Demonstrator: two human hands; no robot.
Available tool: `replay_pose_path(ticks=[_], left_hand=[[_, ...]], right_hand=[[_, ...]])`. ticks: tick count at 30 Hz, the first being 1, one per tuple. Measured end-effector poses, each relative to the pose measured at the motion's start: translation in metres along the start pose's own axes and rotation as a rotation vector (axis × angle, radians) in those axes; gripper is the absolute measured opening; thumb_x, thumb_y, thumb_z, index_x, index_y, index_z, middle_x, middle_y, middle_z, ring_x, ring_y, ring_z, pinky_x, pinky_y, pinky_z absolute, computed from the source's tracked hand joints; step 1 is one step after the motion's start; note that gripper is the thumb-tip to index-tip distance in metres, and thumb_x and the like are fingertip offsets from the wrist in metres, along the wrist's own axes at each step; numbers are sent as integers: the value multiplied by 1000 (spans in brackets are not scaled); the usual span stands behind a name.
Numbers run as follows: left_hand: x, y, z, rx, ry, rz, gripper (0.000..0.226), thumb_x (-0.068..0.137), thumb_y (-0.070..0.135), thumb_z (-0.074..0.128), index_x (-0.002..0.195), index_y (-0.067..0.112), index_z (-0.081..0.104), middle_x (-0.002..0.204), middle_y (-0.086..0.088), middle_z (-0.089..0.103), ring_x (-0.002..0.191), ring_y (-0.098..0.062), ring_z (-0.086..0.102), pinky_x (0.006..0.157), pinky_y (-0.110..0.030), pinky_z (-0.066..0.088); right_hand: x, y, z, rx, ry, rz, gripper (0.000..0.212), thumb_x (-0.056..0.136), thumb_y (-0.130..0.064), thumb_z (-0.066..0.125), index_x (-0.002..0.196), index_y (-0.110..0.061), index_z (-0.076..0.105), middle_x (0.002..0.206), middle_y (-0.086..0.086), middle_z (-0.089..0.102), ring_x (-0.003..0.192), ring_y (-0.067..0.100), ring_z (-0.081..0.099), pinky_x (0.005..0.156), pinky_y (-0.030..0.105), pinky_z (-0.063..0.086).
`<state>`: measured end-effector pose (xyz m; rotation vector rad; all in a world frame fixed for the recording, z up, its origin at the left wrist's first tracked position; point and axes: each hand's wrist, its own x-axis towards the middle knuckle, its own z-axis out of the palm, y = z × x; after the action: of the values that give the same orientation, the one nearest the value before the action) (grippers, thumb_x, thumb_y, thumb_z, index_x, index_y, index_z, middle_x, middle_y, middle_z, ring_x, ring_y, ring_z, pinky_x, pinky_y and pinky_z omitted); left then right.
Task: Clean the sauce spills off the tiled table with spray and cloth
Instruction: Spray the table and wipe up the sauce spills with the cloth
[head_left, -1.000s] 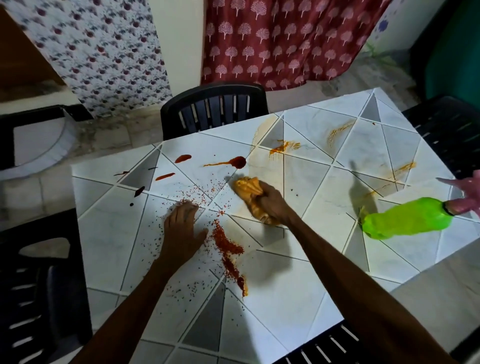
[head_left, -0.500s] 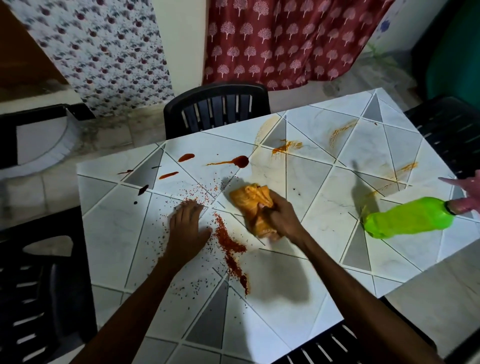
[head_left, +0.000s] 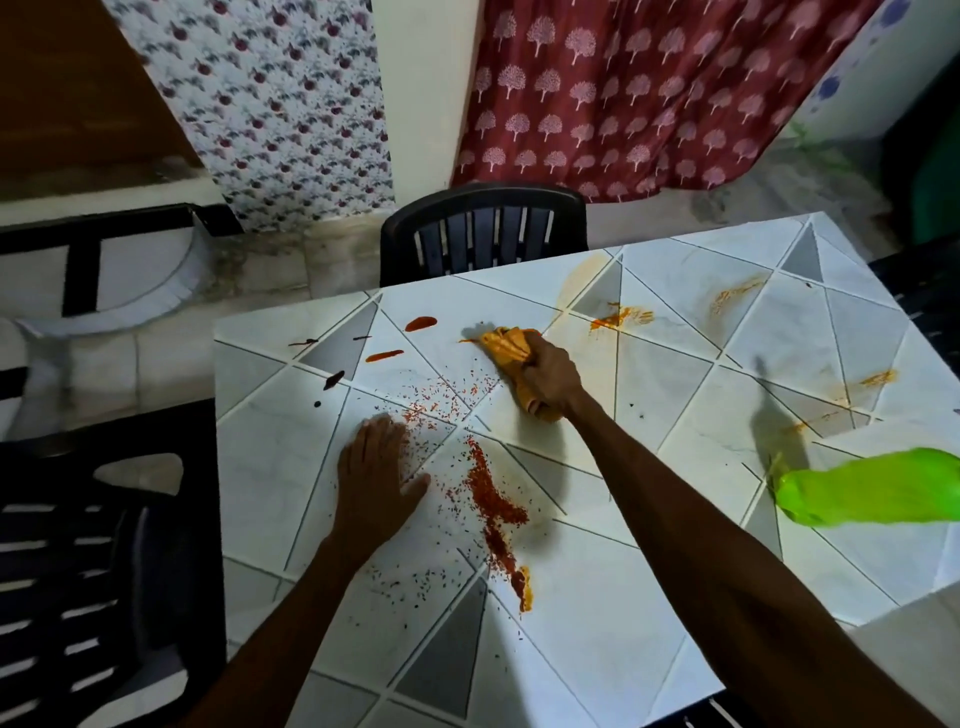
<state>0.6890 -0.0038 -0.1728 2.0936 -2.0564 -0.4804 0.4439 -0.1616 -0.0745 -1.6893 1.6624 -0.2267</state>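
My right hand grips a bunched orange cloth and presses it on the tiled table, over the spot where a dark red sauce blob lay. My left hand lies flat on the tiles, fingers apart, beside scattered red flakes. A thick red-orange smear runs down the table's middle. Small red sauce drops sit at the far left. Orange streaks mark the far right tiles. A green spray bottle lies at the right edge.
A black plastic chair stands behind the table's far edge. Another black chair is at the left, and a third at the right. Patterned curtains hang on the wall beyond.
My right hand pushed the cloth away from me, up the table and onto the dark red sauce blob, which no longer shows. My left hand stayed flat.
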Motion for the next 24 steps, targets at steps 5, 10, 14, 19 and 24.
replay_pose_path(ticks=[5, 10, 14, 19, 24], left_hand=[[-6, -12, -7, -63, 46, 6, 83, 82, 65, 50, 140, 7, 47, 150, -18, 43, 140, -38, 37, 109, -55, 37], [-13, -22, -6, -60, 49, -2, 80, 81, 61, 55, 139, 6, 49, 148, -18, 45, 138, -36, 40, 105, -54, 41], [-16, -28, -10, -83, 53, -22, 84, 81, 65, 54, 141, 7, 47, 150, -17, 43, 139, -35, 39, 107, -52, 40], [-23, -40, -15, -85, 47, -79, 85, 81, 66, 47, 144, 9, 42, 152, -17, 40, 141, -36, 36, 109, -55, 37], [-32, -49, -21, -94, 88, -149, 82, 81, 65, 44, 143, 11, 45, 153, -14, 39, 142, -34, 34, 111, -54, 33]], right_hand=[[-28, -9, 35, -116, -179, -157, 72, 80, -33, 51, 151, -27, 42, 118, 15, 71, 100, 35, 68, 82, 40, 55], [-71, 7, 65, -191, -282, -295, 42, 89, -13, 65, 130, -24, 62, 117, 7, 71, 102, 30, 66, 81, 39, 54], [-82, 9, 55, -171, -283, -307, 42, 86, -8, 65, 126, -20, 65, 114, 6, 73, 97, 23, 66, 78, 30, 49], [-44, -13, 20, -39, -42, -245, 59, 72, -22, 48, 129, -18, 63, 115, 11, 73, 102, 32, 68, 88, 47, 55], [10, -52, 14, -53, 58, -222, 54, 73, -25, 47, 124, -16, 63, 106, 12, 73, 90, 25, 61, 70, 34, 46]])
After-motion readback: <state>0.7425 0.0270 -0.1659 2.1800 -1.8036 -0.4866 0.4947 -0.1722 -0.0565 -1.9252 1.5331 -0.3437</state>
